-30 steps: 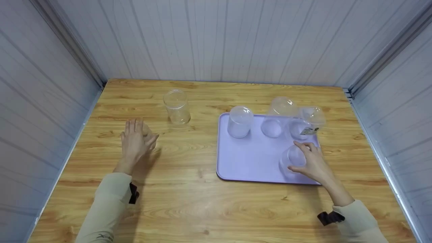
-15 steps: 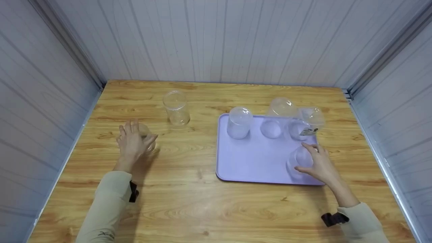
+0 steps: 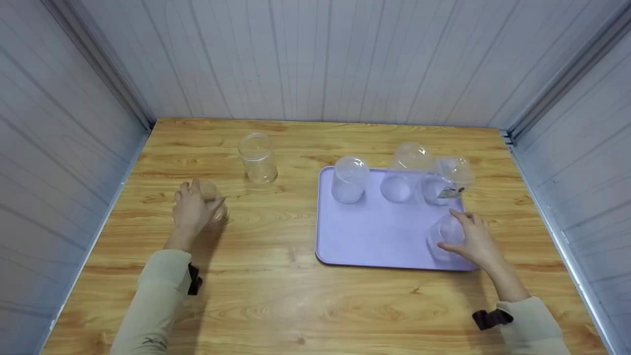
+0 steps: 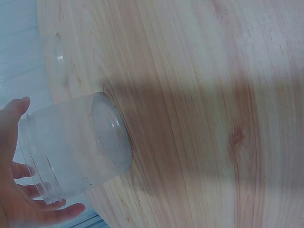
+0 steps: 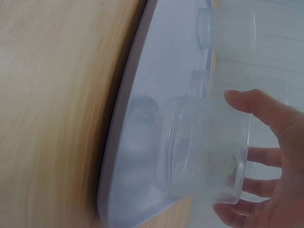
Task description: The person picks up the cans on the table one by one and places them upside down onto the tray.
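Observation:
In the head view, my left hand (image 3: 191, 209) is at a clear plastic jar (image 3: 209, 192) standing upright on the left of the table. Its thumb and fingers curve round the threaded rim of this jar (image 4: 76, 142) in the left wrist view. With thumb and fingers on opposite sides, my right hand (image 3: 475, 241) grips another clear jar (image 3: 443, 236) near the closed base. That jar is mouth down over the front right corner of the lilac tray (image 3: 365, 246). The right wrist view shows the threaded rim of the held jar (image 5: 204, 147) close to the tray surface.
Along the tray's back stand several clear jars: one at the left (image 3: 350, 180), a middle jar (image 3: 406, 167), and one with a printed label (image 3: 446, 180). Another clear jar (image 3: 259, 158) stands upright on the wooden table (image 3: 276, 296) at back left. Panel walls enclose the table.
My right hand has moved right with its jar toward the tray's right edge. The left hand's fingers have drawn in round the rim of the left jar, which stays in place.

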A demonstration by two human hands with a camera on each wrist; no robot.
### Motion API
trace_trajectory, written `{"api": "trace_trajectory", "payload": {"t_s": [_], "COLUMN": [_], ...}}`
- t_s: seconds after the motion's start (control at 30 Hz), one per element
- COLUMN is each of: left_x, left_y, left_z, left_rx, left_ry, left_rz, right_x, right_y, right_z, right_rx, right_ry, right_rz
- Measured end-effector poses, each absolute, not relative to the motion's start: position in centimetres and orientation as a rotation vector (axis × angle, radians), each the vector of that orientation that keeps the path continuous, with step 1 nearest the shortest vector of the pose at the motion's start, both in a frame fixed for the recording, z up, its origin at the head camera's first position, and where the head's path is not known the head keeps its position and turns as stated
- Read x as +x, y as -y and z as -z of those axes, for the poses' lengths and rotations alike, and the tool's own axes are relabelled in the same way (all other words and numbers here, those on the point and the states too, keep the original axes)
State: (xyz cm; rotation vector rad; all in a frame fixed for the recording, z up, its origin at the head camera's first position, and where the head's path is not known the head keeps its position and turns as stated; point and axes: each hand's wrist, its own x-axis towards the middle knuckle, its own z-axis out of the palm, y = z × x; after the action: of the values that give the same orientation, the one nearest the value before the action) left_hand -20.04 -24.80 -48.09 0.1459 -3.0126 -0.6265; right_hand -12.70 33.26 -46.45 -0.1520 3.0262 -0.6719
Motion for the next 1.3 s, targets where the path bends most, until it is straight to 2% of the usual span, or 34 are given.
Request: {"api": "trace_trajectory", "payload": {"t_s": [0.8,1.3], "left_x": [-19.3,-18.7], "left_y": [24.9,23.4], "left_z": [48.8,47.7], "left_rx": [0.202,0.233], "left_ry": [2.843,2.78], "left_rz": [0.664,0.825], "right_x": [-13.4,-13.9], "right_y": [-34.2,-34.4], "right_z": [47.2,47.5], "right_rx": [-0.091,-0.1], "right_ry": [-2.975,-2.94], "right_rz": [0.633,0.639]}}
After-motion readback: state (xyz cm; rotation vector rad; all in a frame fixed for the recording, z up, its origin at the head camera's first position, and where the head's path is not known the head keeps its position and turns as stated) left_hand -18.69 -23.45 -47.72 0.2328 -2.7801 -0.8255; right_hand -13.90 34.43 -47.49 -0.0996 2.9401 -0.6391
